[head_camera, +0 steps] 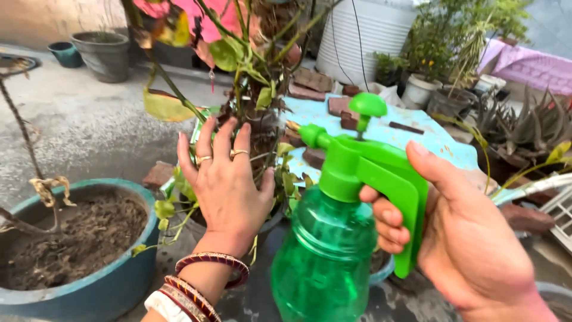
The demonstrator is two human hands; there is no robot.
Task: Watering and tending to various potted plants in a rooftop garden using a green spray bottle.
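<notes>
My right hand [471, 238] grips the handle of a green pressure spray bottle [330, 250], fingers curled around the trigger grip, its nozzle [295, 127] pointing left at a potted plant [250, 89]. My left hand [226, 185] is raised flat with fingers spread, two rings and bangles on it, pressed against the plant's stems and leaves right in front of the nozzle. The plant's pot is mostly hidden behind my left hand and the bottle.
A blue pot of dry soil [89, 292] with a bare stem sits at lower left. Grey pots [104, 53] stand far left, a white ribbed tank [369, 36] at the back, more potted plants [453, 53] and spiky succulents [536, 128] to the right. Bricks [313, 80] lie on a patterned cloth.
</notes>
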